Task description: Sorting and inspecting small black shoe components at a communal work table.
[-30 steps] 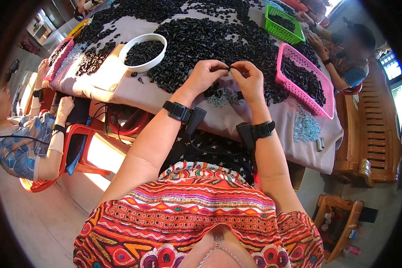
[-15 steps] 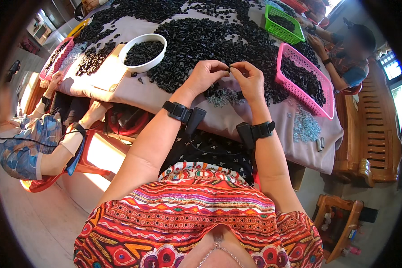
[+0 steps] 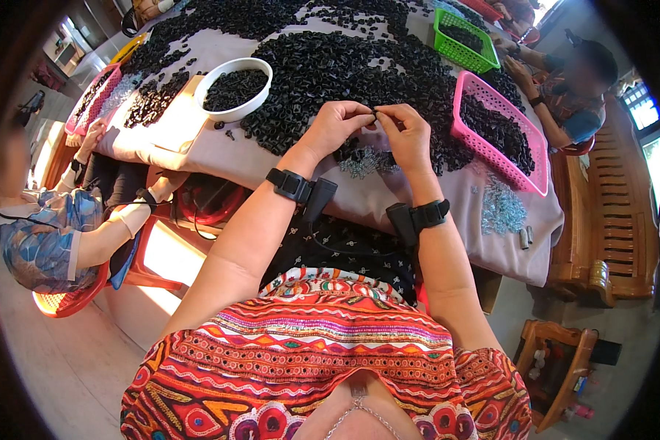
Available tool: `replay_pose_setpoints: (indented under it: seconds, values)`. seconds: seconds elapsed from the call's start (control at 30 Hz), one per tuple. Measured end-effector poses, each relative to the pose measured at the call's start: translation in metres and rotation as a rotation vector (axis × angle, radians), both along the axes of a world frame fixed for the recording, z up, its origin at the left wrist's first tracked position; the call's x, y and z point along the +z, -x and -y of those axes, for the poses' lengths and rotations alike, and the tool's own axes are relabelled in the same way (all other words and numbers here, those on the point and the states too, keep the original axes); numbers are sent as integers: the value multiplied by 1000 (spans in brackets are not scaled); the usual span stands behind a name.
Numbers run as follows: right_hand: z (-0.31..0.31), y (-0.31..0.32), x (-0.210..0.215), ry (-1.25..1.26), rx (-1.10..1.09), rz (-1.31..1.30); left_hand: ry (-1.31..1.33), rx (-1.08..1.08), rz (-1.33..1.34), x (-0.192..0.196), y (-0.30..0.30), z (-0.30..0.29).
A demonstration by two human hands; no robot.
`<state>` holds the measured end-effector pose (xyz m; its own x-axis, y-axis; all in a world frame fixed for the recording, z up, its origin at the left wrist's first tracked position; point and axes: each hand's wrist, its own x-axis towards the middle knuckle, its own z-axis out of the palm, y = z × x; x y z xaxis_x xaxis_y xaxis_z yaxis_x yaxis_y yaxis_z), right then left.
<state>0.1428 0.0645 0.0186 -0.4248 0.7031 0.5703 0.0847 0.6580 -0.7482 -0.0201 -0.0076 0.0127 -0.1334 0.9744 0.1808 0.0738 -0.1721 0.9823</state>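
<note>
While both hands [image 3: 374, 128] pinch one small black piece [image 3: 375, 111], black parts [image 3: 330, 59] crowd the surface [image 3: 433, 198] between white bowl [image 3: 233, 88] and pink basket [image 3: 499, 132].

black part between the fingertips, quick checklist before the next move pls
1. Small black part pinched between both hands: ok, left hand and right hand meet on it.
2. Part seated or aligned: cannot tell, too small.
3. Supply in reach: ok, black pile lies just beyond the hands.
4. Small silvery pieces at hand: ok, beneath the hands on the table.
5. Containers in reach: ok, white bowl to the left, pink basket to the right.
</note>
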Motion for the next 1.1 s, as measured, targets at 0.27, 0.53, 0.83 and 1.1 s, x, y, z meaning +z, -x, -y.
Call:
replay_pose_setpoints:
  seconds: [0.27,0.53,0.83,1.1]
  values:
    - [5,2,3,-95,47,150,43,75,67,-4,4,-2]
    - [13,4,8,-302,-35,376,5,27,216,-3,-4,-1]
    - [7,4,0,-377,-99,385,-61,25,-73,-10,-6,-6]
    - [9,6,-4,-366,-67,429,-43,73,-274,-15,-2,-3]
